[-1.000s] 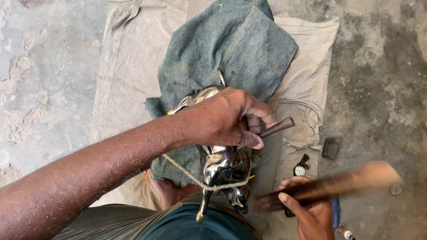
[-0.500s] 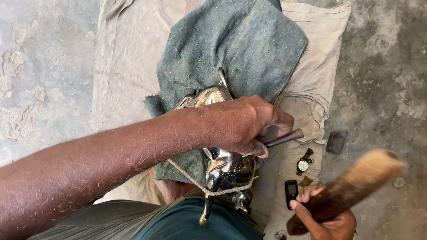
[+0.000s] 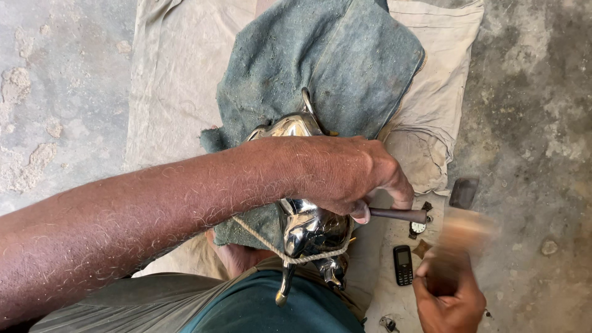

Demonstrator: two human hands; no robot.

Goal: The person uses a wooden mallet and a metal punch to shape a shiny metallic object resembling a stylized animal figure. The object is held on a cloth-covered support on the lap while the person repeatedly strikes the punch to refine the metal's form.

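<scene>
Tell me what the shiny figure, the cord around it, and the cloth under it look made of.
Shiny figure: apparently polished metal, silvery with mirror-like reflections. Cord: likely twisted natural-fibre rope, tan and matte, with visible strands. Cloth: thick woven fabric, maybe denim, faded blue-green, dusty, with a stitched hem.

The wooden mallet at lower right is smeared by motion, its head shapeless; the right hand gripping it is cut by the bottom edge; the left hand covers the middle of the shiny metal figure and the near end of the metal punch; the small object at the bottom edge is too small to identify.
</scene>
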